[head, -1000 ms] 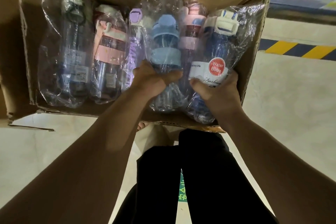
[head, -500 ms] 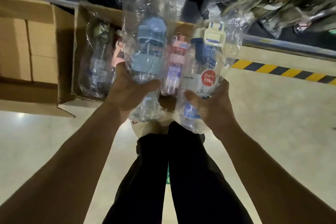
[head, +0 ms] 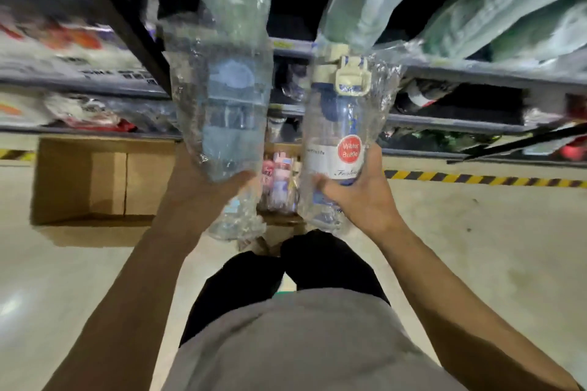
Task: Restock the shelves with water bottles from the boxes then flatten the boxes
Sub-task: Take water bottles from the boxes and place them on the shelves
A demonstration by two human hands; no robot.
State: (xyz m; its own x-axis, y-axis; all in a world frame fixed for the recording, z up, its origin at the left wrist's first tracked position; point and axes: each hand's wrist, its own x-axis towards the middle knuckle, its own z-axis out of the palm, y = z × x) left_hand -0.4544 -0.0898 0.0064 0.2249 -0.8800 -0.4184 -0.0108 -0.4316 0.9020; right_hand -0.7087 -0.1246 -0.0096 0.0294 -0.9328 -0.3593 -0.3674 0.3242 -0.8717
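Clear plastic wrap crinkles around the two water bottles we hold up in front of the shelving. Our left hand [head: 203, 190] grips the lower body of a pale blue bottle [head: 228, 111], with the fingers curled round it. Our right hand [head: 359, 197] clamps the lower part of a navy bottle with a cream lid [head: 336, 143], just under its round red label. The hands are apart, one bottle in each. Both bottles are upright with their lids towards the racks, which we judge keeps them ready to stand on a shelf without turning.

Grey metal shelves [head: 444, 73] run across the top of the view, blurred, with wrapped goods on them. Low between the two bottles, an open cardboard box [head: 143, 181] sits on the pale floor against the bottom shelf, with pink bottles [head: 279, 174] inside it. The box has stock in it, so flattening looks some way off. A yellow-and-black stripe [head: 476, 179] marks the floor along the foot of the shelving.
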